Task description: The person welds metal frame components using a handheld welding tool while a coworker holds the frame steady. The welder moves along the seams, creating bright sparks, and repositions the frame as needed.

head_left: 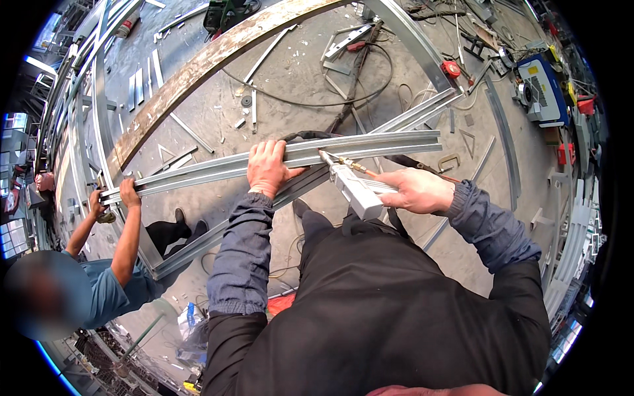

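A long silver metal profile [211, 174] runs across in front of me, raised above the floor. My left hand [267, 165] is closed over its middle, fingers over the far edge and thumb pointing right. In my right hand [422, 190] is a grey boxy welding gun [355, 191] with a narrow tip and a brass fitting. The gun's tip is at the profile, just right of my left hand; whether it touches cannot be told. On the left, a co-worker's two hands [130, 193] hold the profile's far left end.
Below the profile, a metal frame [191, 249] crosses at an angle. A rusty beam [198, 74] arches behind. Cables [310, 104], offcuts and a red tape measure [451, 69] lie about the floor. A blue-and-white machine [541, 89] stands at the far right; the co-worker [109, 287] is at left.
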`<state>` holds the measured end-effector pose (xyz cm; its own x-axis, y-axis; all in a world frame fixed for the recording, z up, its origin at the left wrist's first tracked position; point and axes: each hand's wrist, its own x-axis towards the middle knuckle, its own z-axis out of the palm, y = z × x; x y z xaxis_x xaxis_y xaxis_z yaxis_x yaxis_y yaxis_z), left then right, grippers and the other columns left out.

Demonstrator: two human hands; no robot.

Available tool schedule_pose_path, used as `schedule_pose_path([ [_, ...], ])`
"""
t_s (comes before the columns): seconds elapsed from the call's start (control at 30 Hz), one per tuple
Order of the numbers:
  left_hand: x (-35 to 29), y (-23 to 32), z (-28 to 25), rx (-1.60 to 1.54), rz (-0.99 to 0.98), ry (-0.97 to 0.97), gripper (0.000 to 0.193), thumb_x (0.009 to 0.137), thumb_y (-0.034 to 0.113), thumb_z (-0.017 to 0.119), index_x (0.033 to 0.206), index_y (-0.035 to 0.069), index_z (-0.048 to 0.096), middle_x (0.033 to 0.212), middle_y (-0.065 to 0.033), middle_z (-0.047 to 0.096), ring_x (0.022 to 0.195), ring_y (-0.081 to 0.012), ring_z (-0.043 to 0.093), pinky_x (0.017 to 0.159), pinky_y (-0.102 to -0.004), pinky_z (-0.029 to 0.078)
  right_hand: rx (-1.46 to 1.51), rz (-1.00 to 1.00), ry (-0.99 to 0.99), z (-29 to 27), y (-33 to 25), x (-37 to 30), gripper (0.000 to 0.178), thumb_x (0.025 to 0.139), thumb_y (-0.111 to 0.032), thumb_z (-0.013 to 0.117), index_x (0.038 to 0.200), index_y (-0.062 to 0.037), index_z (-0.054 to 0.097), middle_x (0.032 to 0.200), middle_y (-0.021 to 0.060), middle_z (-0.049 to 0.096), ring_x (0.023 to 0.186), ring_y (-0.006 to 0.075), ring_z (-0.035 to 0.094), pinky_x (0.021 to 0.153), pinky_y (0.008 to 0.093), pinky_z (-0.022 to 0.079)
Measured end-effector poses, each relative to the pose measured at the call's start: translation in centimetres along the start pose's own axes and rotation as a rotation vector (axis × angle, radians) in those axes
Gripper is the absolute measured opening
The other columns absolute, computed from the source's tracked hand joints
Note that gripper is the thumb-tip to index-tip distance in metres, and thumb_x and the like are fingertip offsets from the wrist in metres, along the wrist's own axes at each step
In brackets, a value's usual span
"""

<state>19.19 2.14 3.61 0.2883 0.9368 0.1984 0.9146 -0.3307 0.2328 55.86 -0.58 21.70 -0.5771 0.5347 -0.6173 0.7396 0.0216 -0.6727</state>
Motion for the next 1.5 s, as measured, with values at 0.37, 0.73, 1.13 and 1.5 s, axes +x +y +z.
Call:
schedule_pose_path([
  [0.37,0.0,-0.3,0.6,-0.025,0.029,0.042,0.075,0.063,0.064,0.092,0.113,0.012,0.073,0.108,-0.0054,0.072,0.109,-0.0279,0.068,0.1,-0.0437,0.05,-0.033,0.055,-0.024,-1.1,-1.2,0.3,0.058,0.109,-0.046,0.063,0.153,-0.0076,0.06,0.123,0.0261,0.076,0.114,0.0452,0.072,0.098,0.0499,0.056],
  [0.73,-0.3,-0.7,1.1,-0.016,0.018,0.006,0.08,0.059,0.056,0.097,0.121,0.01,0.074,0.112,-0.0059,0.073,0.112,-0.0278,0.069,0.105,-0.0439,0.05,-0.009,0.135,-0.076,-1.4,-1.7,0.2,0.063,0.108,-0.039,0.062,0.163,-0.0105,0.053,0.128,0.0271,0.075,0.116,0.0451,0.072,0.1,0.0479,0.056],
  [1.13,-0.1,-0.4,0.6,-0.027,0.008,0.003,0.079,0.06,0.057,0.096,0.12,0.011,0.073,0.112,-0.0061,0.073,0.112,-0.0279,0.069,0.106,-0.0443,0.05,-0.021,0.033,-0.009,-1.2,-0.9,-0.2,0.058,0.111,-0.048,0.062,0.146,-0.0028,0.063,0.124,0.0273,0.075,0.116,0.0462,0.071,0.098,0.0502,0.055],
  [1.5,-0.1,-0.3,0.6,-0.02,0.013,0.017,0.079,0.059,0.058,0.097,0.119,0.011,0.073,0.109,-0.006,0.072,0.11,-0.0286,0.069,0.104,-0.0442,0.05,0.011,0.114,-0.055,-1.9,-1.0,-0.4,0.061,0.111,-0.051,0.06,0.149,-0.0042,0.062,0.123,0.0279,0.075,0.115,0.0459,0.071,0.098,0.0504,0.055],
])
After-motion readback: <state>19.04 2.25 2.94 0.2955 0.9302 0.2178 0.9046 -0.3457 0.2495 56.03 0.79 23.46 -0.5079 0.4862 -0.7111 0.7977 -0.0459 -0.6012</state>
